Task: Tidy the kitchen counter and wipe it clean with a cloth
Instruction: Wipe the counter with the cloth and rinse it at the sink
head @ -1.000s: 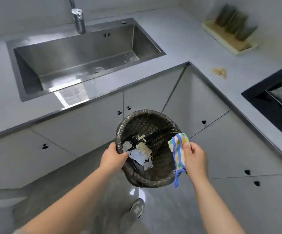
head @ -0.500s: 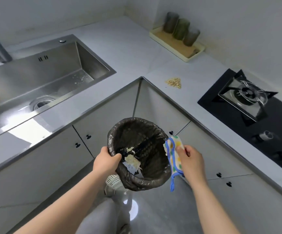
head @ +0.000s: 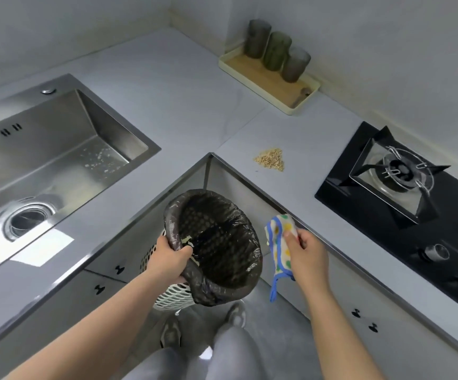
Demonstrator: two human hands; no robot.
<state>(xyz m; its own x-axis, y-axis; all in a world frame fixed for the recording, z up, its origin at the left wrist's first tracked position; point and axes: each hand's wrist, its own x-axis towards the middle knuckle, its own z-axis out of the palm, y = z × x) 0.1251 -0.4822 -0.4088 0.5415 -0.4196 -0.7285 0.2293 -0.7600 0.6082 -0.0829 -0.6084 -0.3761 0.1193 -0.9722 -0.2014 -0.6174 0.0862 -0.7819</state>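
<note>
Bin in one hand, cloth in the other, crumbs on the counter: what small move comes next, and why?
Probably raise the bin to the counter edge beside the crumb pile. The left hand grips the bin's rim, the right hand pinches the cloth, both are below the counter, and the crumbs lie close to that edge, ready for sweeping in.
</note>
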